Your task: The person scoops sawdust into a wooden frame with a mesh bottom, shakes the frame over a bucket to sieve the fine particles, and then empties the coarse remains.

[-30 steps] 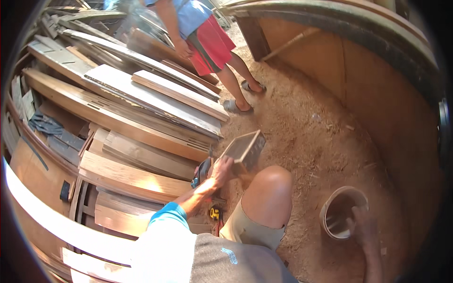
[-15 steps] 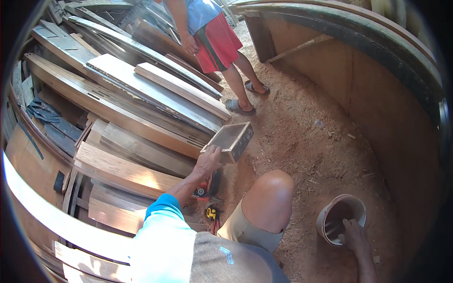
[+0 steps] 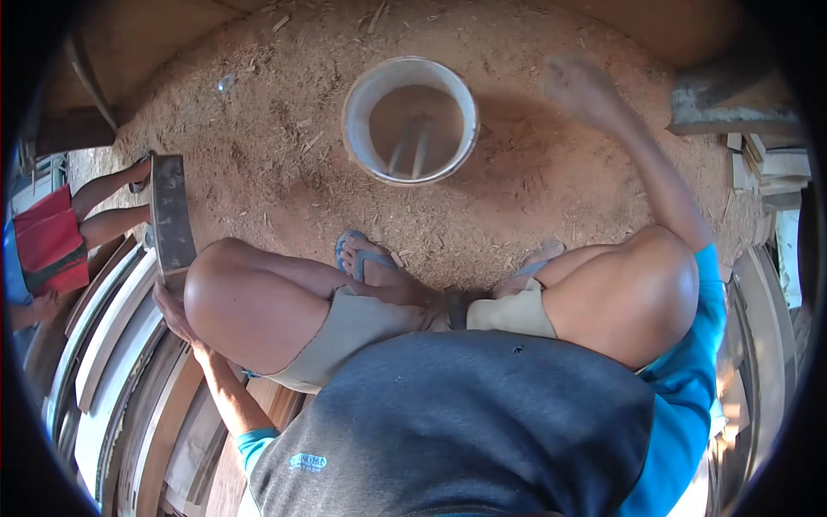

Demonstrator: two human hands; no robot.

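My left hand [image 3: 175,312] grips the lower end of a shallow wood-framed screen box [image 3: 172,211], held beside my left knee. Its dark side faces up here, and the screen is hidden from this angle. Motion smears my right hand [image 3: 583,93], stretched out over the ground to the right of the bucket; its fingers are unclear. The round whitish bucket [image 3: 360,129] stands ahead of my feet with brown, dusty-looking stuff [image 3: 413,116] inside. Two pale streaks, perhaps sticks, show in it.
Sawdust and wood chips cover the ground [image 3: 284,138]. Long boards [image 3: 112,345] are stacked at my left, with more timber [image 3: 758,327] at my right. Another person in red shorts [image 3: 47,228] stands at the far left. A curved brown panel [image 3: 172,34] lies beyond the bucket.
My view has swung right and down, so the bucket is now central. My right hand has left the bucket and moved right. The screen box, still in my left hand, has turned edge-on.
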